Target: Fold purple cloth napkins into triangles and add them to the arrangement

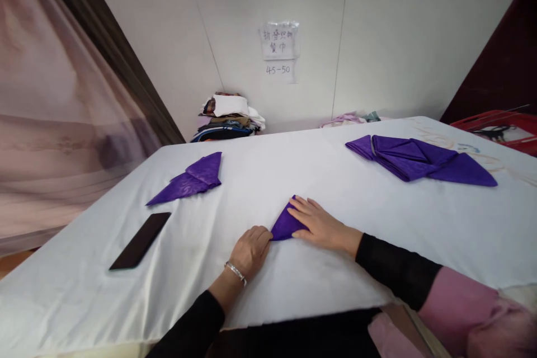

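A small purple cloth napkin [286, 226], folded into a triangle, lies on the white tablecloth in front of me. My left hand [253, 246], with a silver bangle at the wrist, has its fingers closed at the napkin's left corner, which they partly hide. From the other side my right hand [315, 222] rests flat on the napkin with its fingers apart, covering its right part. To the left is a folded purple napkin [191, 180] with a long point. Farther right, several folded purple napkins [413, 156] lie in an overlapping row.
A dark, flat rectangular object [140, 241] lies on the white tablecloth [201, 268] at left. Behind the table are a pile of folded clothes [230, 114] and a pinkish cloth [344, 119]. A curtain [71, 100] hangs at left; a red crate-like object [499, 126] is at right.
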`<state>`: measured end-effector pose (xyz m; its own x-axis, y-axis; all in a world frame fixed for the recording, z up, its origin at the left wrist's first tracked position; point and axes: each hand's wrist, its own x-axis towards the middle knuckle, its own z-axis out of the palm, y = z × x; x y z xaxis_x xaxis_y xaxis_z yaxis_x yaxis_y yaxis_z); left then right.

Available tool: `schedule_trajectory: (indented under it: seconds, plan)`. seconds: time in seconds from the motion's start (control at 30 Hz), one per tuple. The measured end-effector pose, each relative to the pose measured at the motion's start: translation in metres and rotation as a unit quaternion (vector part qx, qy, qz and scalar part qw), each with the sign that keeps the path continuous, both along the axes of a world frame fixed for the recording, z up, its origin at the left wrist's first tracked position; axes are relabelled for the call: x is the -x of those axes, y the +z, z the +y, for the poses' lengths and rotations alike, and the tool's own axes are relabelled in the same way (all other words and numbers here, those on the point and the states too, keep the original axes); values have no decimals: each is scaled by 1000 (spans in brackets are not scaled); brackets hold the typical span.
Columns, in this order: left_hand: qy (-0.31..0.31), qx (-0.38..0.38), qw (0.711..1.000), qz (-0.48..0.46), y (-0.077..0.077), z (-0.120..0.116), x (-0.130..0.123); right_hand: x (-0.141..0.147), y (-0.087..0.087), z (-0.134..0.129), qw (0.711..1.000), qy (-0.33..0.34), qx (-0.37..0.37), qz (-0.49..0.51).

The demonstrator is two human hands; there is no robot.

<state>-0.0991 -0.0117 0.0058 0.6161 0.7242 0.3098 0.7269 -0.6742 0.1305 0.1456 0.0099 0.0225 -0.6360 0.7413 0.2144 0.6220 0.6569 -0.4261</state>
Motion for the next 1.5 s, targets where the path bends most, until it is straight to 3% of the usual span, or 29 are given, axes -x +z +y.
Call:
schedule_trajectory:
  seconds: [0.2, 0.33, 0.43, 0.6, 0.83, 1.13, 1.3, 1.43, 1.5]
  plan:
    - [39, 72, 996, -38, 16, 2, -2, 4, -23, -2, 995, -2, 36, -94]
    - [70, 57, 990, -105, 26, 16, -29, 4, -23, -5, 995, -10, 18, -93]
    - [55, 40, 993, -100, 19, 21, -58, 7, -22, -6, 997, -13, 3, -82]
    - [97, 128, 987, -4, -4, 16, -76, 7, -21, -7, 998, -12, -3, -69]
    - [103, 151, 981, 60, -7, 15, -71, -38, -28, -14, 994, -39, 16, -104]
    - [108, 169, 978, 54, -6, 16, -74, -94, -34, -46, 989, -87, 22, -119]
    - [117, 171, 978, -9, -9, 19, -70, -123, -29, -54, 978, -183, 95, -9]
    - [121, 165, 978, -37, -7, 20, -68, -133, -27, -57, 929, -308, 136, 157]
    - [116, 155, 980, -38, -6, 20, -68, -127, -26, -57, 926, -311, 129, 173]
